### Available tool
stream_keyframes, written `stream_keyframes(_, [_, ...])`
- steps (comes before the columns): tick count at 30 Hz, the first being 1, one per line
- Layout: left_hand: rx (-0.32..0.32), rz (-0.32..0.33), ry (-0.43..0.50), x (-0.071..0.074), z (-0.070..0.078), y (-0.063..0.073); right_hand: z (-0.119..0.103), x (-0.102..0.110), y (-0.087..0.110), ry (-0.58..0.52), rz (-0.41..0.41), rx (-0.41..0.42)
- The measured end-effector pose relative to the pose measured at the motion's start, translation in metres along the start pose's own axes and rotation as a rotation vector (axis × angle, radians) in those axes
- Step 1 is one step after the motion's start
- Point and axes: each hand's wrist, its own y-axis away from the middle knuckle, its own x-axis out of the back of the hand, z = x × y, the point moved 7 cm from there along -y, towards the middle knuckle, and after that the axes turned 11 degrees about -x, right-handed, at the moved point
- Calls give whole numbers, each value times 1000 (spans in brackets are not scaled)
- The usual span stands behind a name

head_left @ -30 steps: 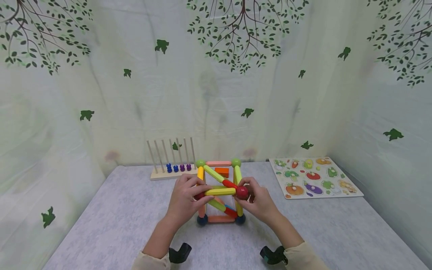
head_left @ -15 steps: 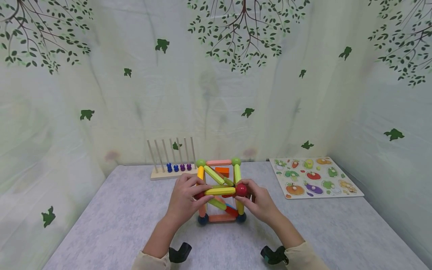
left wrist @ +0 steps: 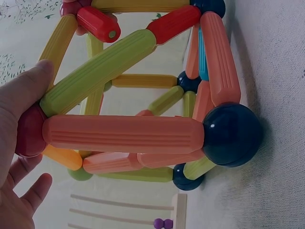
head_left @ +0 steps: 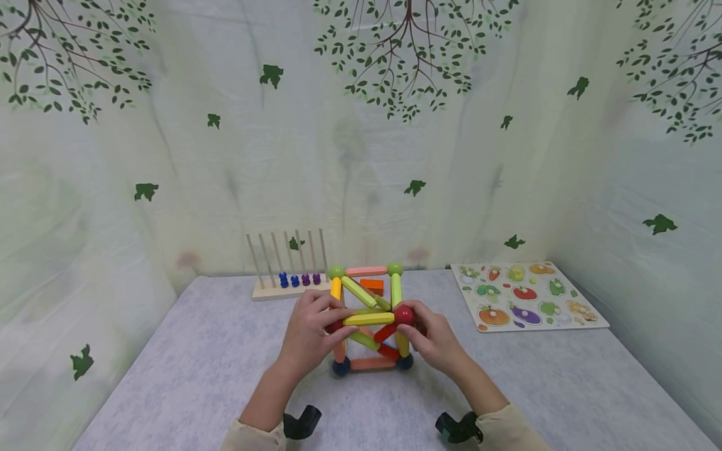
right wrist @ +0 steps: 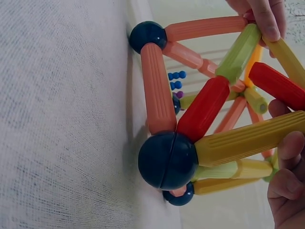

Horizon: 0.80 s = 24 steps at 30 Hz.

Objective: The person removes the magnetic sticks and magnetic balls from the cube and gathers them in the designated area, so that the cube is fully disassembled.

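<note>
A standing frame of coloured magnetic building rods and balls fills the middle, with dark blue balls (head_left: 341, 366) at the bottom and green balls (head_left: 336, 272) on top. My left hand (head_left: 313, 327) grips the front left red ball (left wrist: 31, 130), the thumb lying on it. My right hand (head_left: 433, 333) pinches the front right red ball (head_left: 403, 315). Between these balls runs a yellow rod (head_left: 368, 319). A short red rod (left wrist: 99, 24) sticks out from the right ball; its tip is free. Another red rod (right wrist: 204, 109) and a light green rod (right wrist: 239, 55) form a diagonal below.
A peg board (head_left: 290, 291) with blue and purple beads stands back left. An orange block (head_left: 371, 287) shows behind the frame. A vegetable puzzle board (head_left: 527, 297) lies at right on the grey table (head_left: 169, 369). A leaf-printed curtain (head_left: 361, 156) hangs behind.
The short red rod at the right ball has swung from pointing up left to pointing down left. My right hand has turned slightly with the ball; my left hand stays nearly still.
</note>
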Motion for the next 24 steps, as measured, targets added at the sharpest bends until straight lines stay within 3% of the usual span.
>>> stream_keyframes(8, [17, -18, -6, -1, 1, -1, 3, -2, -1, -95, -58, -73])
stream_keyframes(24, [-4, -23, -15, -2, 6, -3, 5, -2, -1, -204, -114, -119])
